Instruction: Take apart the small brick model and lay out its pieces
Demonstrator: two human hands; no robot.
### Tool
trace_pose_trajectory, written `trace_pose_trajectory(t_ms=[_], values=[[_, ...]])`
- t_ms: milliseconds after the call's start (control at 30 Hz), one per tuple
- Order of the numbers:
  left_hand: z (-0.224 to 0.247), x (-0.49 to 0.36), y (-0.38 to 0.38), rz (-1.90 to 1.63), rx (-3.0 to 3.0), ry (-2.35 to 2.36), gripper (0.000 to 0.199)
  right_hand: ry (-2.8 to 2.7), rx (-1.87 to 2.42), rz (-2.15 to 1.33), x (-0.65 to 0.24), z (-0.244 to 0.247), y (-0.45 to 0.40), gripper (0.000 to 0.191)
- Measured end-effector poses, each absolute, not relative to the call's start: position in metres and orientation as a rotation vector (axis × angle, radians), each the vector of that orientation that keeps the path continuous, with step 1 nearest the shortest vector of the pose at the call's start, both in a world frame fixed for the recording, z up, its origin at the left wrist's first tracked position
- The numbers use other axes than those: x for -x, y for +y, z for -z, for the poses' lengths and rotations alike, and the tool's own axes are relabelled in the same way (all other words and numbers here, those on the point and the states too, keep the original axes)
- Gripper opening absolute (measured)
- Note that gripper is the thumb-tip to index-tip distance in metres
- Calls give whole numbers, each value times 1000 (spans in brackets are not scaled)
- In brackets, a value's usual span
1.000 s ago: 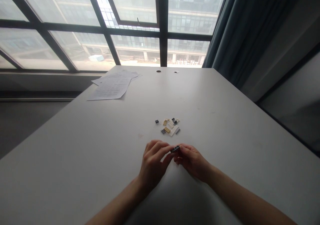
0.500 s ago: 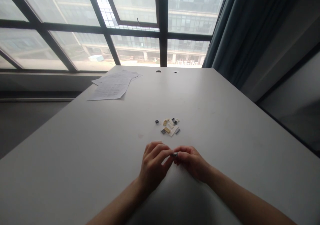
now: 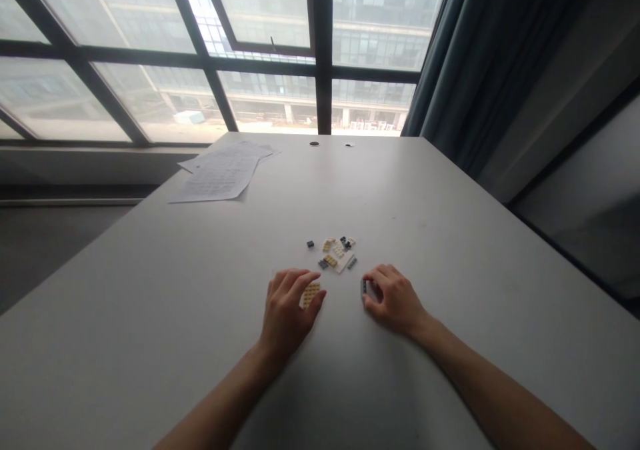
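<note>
My left hand (image 3: 290, 307) is curved around a yellow studded brick piece (image 3: 311, 295), which lies between its thumb and fingers. To the right, my right hand (image 3: 395, 298) has its thumb and fingers round a grey brick piece (image 3: 364, 287). The two hands are apart. Just beyond them is a loose cluster of small bricks: a yellow brick (image 3: 331, 261), a white flat piece (image 3: 345, 262), grey bricks (image 3: 353, 263) and black ones (image 3: 345, 242). One dark brick (image 3: 311, 244) sits slightly left of the cluster.
The white table (image 3: 380, 197) stretches toward the windows. Printed papers (image 3: 217, 175) lie at its far left. Two round fittings (image 3: 314, 144) are near the far edge. A dark curtain (image 3: 450, 83) hangs at the right.
My hands were together around a small grey piece and have now separated. My left hand moved left to the yellow piece; my right hand moved slightly right and forward with a grey piece.
</note>
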State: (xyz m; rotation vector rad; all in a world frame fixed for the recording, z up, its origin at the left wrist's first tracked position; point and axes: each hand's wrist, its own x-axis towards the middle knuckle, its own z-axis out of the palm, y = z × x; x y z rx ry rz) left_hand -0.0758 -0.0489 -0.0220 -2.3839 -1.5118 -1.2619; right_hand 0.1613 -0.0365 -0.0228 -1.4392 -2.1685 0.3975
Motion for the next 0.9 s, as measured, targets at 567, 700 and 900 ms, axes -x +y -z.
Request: trace_pose_trajectory(t_ms=[567,700,900], values=[[7,35,11,653,2496,-1873,24,-2225,1444,-340,-159,29,-36,32],[9,36,14,677,2555,-1867,19,-2231,1438,-329,-158,29,-37,35],[1,36,8,1267,2750,-2010,19,-2128,1343,-367,-161,32,-34,36]])
